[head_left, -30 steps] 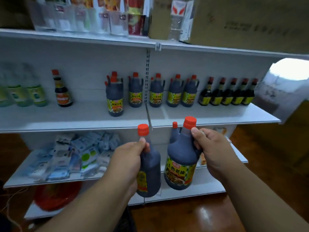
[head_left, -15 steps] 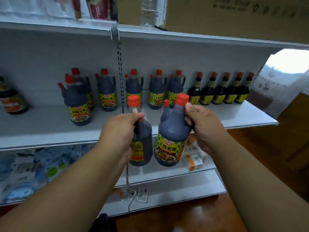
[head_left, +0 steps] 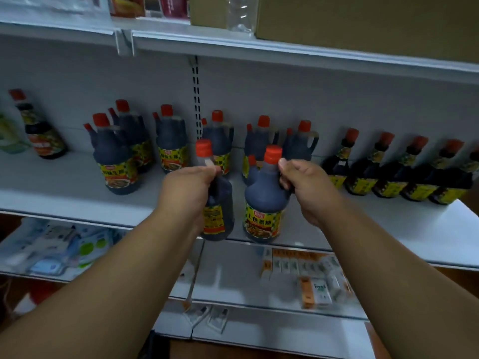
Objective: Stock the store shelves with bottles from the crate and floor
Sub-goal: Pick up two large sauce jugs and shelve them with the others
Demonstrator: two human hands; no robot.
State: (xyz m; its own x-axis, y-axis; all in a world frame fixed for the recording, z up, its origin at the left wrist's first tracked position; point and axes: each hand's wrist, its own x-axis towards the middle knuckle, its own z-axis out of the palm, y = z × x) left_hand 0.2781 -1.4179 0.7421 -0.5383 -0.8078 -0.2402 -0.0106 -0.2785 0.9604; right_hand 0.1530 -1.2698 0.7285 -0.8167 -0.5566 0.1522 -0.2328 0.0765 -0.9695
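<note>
I hold two dark sauce bottles with red caps and yellow labels over the front of the white middle shelf [head_left: 64, 203]. My left hand [head_left: 189, 187] grips the neck of the left bottle [head_left: 219, 211]. My right hand [head_left: 305, 185] grips the handle of the right bottle [head_left: 261, 203]. Both bottles hang upright, side by side, their bases near the shelf's front edge. Behind them a row of several like jugs [head_left: 171, 141] stands at the back of the shelf.
Slimmer dark bottles [head_left: 388, 174] line the shelf's right part, and one more [head_left: 39, 130] stands at the left. A cardboard box [head_left: 363, 22] sits on the top shelf. Packets [head_left: 59, 244] and small boxes [head_left: 305, 270] lie on the lower shelf.
Both hands have lifted the two bottles up and forward, from below the shelf edge to over its front. The view has moved closer to the shelf.
</note>
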